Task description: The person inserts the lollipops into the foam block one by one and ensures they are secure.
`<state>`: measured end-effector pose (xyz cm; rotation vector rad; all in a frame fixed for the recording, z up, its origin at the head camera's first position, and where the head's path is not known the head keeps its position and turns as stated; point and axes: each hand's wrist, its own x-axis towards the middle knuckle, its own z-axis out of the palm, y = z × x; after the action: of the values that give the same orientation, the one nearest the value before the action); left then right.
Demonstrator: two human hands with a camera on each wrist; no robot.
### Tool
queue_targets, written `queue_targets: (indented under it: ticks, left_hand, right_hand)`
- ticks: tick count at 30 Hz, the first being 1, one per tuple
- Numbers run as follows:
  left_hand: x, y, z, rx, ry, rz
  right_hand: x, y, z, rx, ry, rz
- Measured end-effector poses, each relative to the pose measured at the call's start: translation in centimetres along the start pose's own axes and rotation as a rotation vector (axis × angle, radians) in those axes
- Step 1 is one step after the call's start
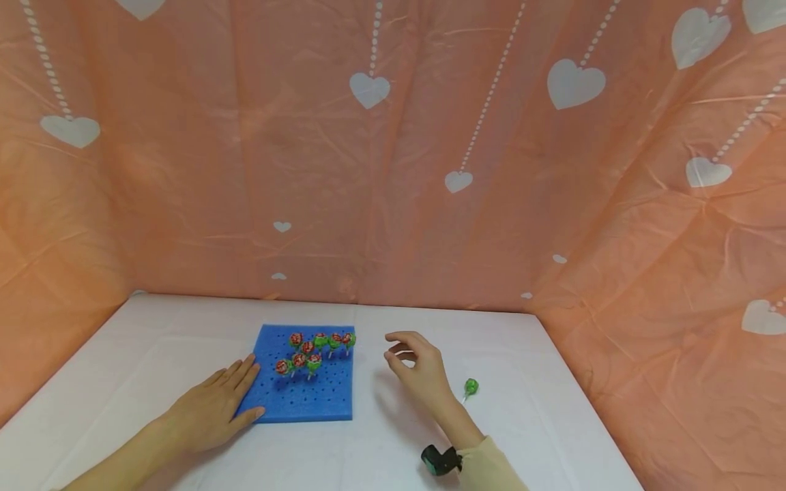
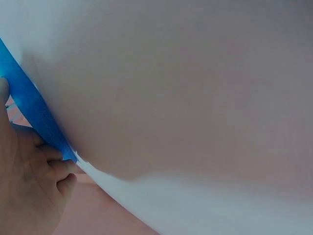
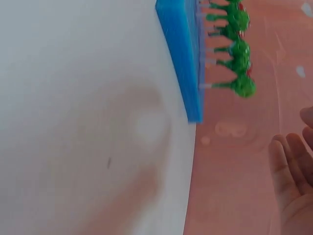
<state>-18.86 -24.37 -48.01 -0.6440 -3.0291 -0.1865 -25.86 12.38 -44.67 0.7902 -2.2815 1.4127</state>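
Observation:
A blue foam board (image 1: 307, 409) dotted with small holes lies on the white table. Several lollipops (image 1: 299, 360) in red and green wrappers stand in it by their sticks, mostly over its middle and far right part. My left hand (image 1: 211, 409) rests flat along the board's left side, fingers straight and thumb at the near corner; the left wrist view shows its fingers at the board's edge (image 2: 34, 105). Right of the board my right hand (image 1: 424, 372) hovers over the table with loosely bent fingers and holds nothing. A single green lollipop (image 1: 471, 387) lies on the table beyond the right wrist.
The white tabletop (image 1: 522, 436) extends around the board. Orange cloth (image 1: 319, 170) printed with white hearts hangs behind and at both sides. A black wrist camera (image 1: 439, 460) sticks out from the right wrist, beside the light sleeve (image 1: 491, 467).

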Motion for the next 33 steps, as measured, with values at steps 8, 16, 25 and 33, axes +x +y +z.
queue_targets:
  ticks: [8,16,25,33]
  left_hand:
    - [0.0,0.1,0.0,0.019,0.019,0.01]
    - [-0.1,0.0,0.0,0.011,0.012,0.001]
    - [-0.1,-0.1,0.2,0.011,0.027,0.001]
    - [-0.1,0.2,-0.2,0.015,0.007,-0.001]
  right_hand:
    - [-1.2,1.4,-2.9,-0.068,0.076,0.01]
    - [-2.7,2.2,-5.6,-0.151,0.074,0.179]
    - [-3.9,3.1,-7.6,-0.238,0.01,0.308]
    - [-4.3,3.6,-8.2,-0.318,-0.145,0.361]
